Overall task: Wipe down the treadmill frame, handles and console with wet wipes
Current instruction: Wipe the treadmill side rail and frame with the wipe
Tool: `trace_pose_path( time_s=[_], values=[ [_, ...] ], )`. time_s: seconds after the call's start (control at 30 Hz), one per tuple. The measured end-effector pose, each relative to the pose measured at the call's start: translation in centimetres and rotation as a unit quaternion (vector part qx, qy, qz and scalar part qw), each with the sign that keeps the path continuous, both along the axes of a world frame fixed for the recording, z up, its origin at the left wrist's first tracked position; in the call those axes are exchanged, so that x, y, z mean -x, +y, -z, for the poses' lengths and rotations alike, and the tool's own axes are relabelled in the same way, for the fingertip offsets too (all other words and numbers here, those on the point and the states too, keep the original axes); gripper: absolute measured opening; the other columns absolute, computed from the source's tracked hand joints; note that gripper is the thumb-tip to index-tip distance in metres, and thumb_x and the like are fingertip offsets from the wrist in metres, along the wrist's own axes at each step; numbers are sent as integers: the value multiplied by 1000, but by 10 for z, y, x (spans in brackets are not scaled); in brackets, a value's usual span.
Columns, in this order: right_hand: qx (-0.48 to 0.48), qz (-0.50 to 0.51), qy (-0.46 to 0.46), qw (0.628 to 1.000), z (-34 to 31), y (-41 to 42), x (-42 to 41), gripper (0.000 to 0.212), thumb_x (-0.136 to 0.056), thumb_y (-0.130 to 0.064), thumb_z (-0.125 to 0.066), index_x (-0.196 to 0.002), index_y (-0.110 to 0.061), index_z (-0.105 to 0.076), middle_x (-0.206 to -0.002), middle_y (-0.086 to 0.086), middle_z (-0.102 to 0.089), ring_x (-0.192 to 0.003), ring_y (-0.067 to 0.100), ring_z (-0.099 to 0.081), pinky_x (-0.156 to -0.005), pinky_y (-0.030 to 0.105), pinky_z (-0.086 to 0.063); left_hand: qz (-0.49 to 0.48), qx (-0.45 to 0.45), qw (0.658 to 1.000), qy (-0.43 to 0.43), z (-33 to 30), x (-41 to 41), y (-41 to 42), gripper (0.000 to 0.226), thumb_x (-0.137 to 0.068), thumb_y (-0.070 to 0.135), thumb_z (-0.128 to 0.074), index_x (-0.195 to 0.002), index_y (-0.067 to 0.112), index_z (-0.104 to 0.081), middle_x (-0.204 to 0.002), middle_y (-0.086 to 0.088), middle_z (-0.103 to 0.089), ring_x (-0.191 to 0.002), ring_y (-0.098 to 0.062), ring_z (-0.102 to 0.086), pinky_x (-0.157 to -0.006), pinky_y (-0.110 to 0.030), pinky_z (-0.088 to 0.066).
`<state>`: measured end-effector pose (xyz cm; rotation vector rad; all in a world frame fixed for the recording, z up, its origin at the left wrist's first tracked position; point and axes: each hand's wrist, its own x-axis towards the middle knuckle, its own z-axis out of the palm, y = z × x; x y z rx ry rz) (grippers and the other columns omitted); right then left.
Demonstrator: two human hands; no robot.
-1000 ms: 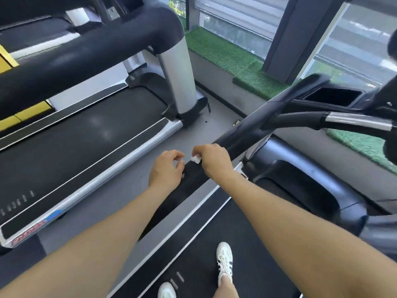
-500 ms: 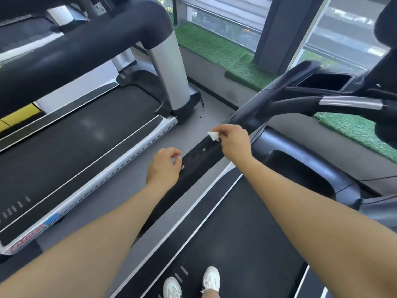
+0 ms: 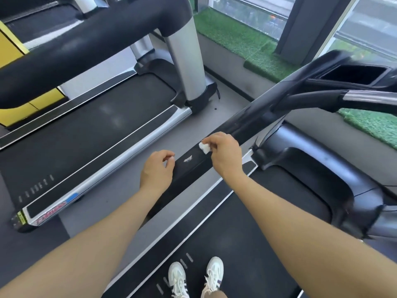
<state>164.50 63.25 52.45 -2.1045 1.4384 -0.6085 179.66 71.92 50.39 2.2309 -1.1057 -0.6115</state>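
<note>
I stand on a black treadmill belt [image 3: 247, 244]. Its long black left handrail [image 3: 247, 123] slopes from lower left up toward the console [image 3: 354, 74] at upper right. My right hand [image 3: 225, 153] pinches a small crumpled white wet wipe [image 3: 204, 147] and presses it on the top of the rail. My left hand [image 3: 156, 171] hovers at the rail's left side, a little lower down, fingers loosely curled and holding nothing. A pale smear [image 3: 187, 159] shows on the rail between the two hands.
A second treadmill [image 3: 86, 134] stands close on the left, with a thick black handrail [image 3: 86, 39] and silver upright [image 3: 184, 57]. Grey floor runs between the machines. Green turf [image 3: 236, 37] and windows lie ahead. My white shoes [image 3: 195, 276] are on the belt.
My right hand slid the wipe up the handrail away from the left hand, then held near that spot. The left hand stayed beside the rail. The view tilted slightly.
</note>
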Motion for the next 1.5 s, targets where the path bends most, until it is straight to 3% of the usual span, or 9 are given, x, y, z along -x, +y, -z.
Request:
trace_pose_path(
  time_s=[0.23, 0.37, 0.47, 0.73, 0.93, 1.1, 1.2, 1.4, 1.5],
  values=[
    [-17, -96, 32, 995, -1, 19, -11, 36, -87, 5, -51, -109, -15, -71, -108, 0, -65, -101, 20, -55, -82, 32, -47, 8, -11, 1000, -20, -1, -9, 21, 20, -96, 24, -49, -108, 21, -64, -115, 4, -61, -107, -13, -55, -84, -26, -39],
    [20, -5, 12, 1000, -12, -11, 4, 33, -90, 2, -49, -108, -14, -72, -103, 5, -64, -98, 23, -55, -73, 26, -37, 39, -18, 998, -52, 1, -13, 32, 22, -98, 27, -47, -110, 19, -64, -114, 4, -61, -105, -13, -53, -81, -25, -36],
    [24, 49, 58, 997, -10, -23, 10, 36, -88, 5, -49, -112, -13, -69, -108, 5, -63, -102, 24, -53, -71, 24, -32, 44, -15, 997, -59, 3, -11, 36, 26, -99, 29, -44, -109, 16, -64, -106, 4, -58, -97, -11, -50, -79, -25, -35],
    [61, -99, 124, 985, -7, 11, -13, 40, -84, 9, -46, -113, -10, -67, -109, 5, -62, -104, 25, -51, -75, 32, -42, 66, -12, 997, -36, 8, -11, 38, 32, -100, 32, -39, -111, 13, -62, -104, 2, -55, -94, -10, -47, -78, -25, -35],
    [65, 50, 142, 986, -13, -24, 3, 34, -86, 8, -51, -111, -9, -68, -106, 9, -60, -102, 25, -52, -73, 25, -34, 63, -10, 997, -46, 10, -10, 39, 31, -100, 33, -38, -109, 15, -62, -101, 6, -53, -92, -8, -45, -74, -27, -35],
    [54, -59, 138, 987, -8, 21, -20, 36, -84, 7, -51, -110, -10, -68, -105, 6, -62, -101, 24, -51, -71, 22, -29, 64, -6, 997, -46, 10, -10, 40, 31, -100, 33, -39, -110, 15, -62, -108, 0, -58, -94, -12, -50, -73, -28, -37],
    [44, -85, 161, 982, -13, 5, -16, 33, -89, 1, -51, -113, -15, -67, -106, 5, -62, -104, 23, -52, -71, 22, -31, 67, -10, 997, -37, 11, -12, 40, 31, -100, 34, -39, -110, 15, -62, -109, 1, -58, -97, -15, -53, -75, -29, -38],
    [46, 43, 144, 988, -16, -15, -9, 35, -86, 6, -49, -113, -9, -66, -107, 10, -59, -103, 26, -50, -70, 25, -29, 71, -11, 996, -44, 12, -12, 39, 31, -100, 34, -38, -109, 16, -61, -103, 5, -54, -91, -9, -48, -72, -27, -37],
    [71, -19, 143, 987, -8, 17, -27, 33, -83, 6, -51, -109, -8, -67, -102, 11, -60, -101, 28, -49, -68, 25, -26, 69, -13, 996, -49, 14, -13, 39, 31, -100, 35, -37, -109, 17, -61, -102, 7, -52, -89, -9, -47, -71, -27, -37]
  ],
)
